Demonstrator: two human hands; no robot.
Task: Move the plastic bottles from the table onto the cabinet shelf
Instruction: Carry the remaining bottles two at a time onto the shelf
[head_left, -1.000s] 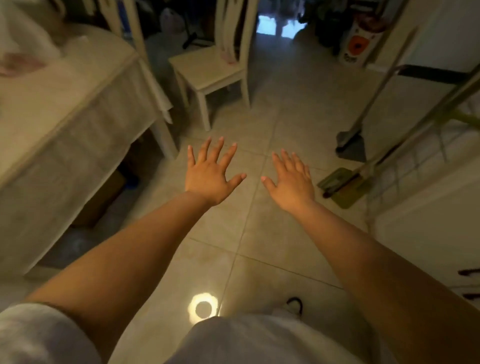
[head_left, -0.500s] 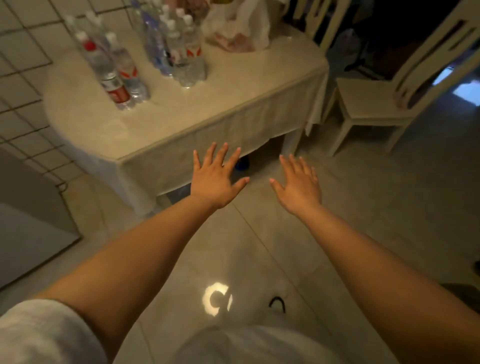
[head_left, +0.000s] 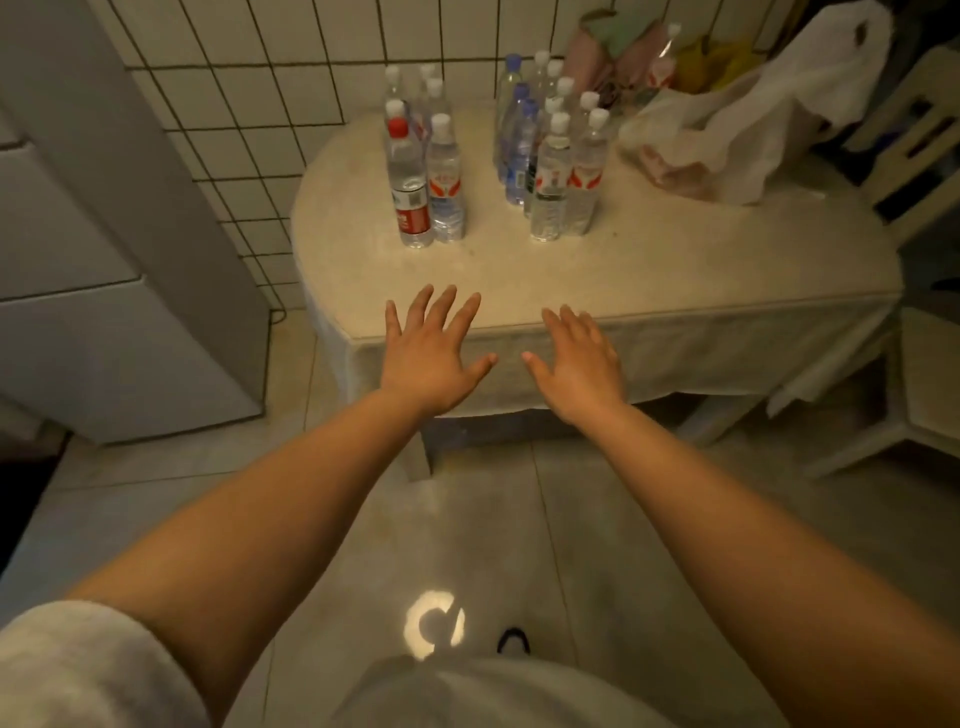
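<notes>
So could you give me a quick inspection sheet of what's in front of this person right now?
Surface: table with a pale cloth, set against a tiled wall.
Job's things: plastic bottles standing upright in two clusters, left cluster and right cluster; one front bottle has a red cap. None moved yet.
Clutter: white plastic bag with contents at the table's far right.
Hands: left hand and right hand open, fingers spread, holding nothing, over the table's near edge.
Cables: nothing clearly seen.
Surroundings: grey cabinet at left, chair at right, tiled floor.
</notes>
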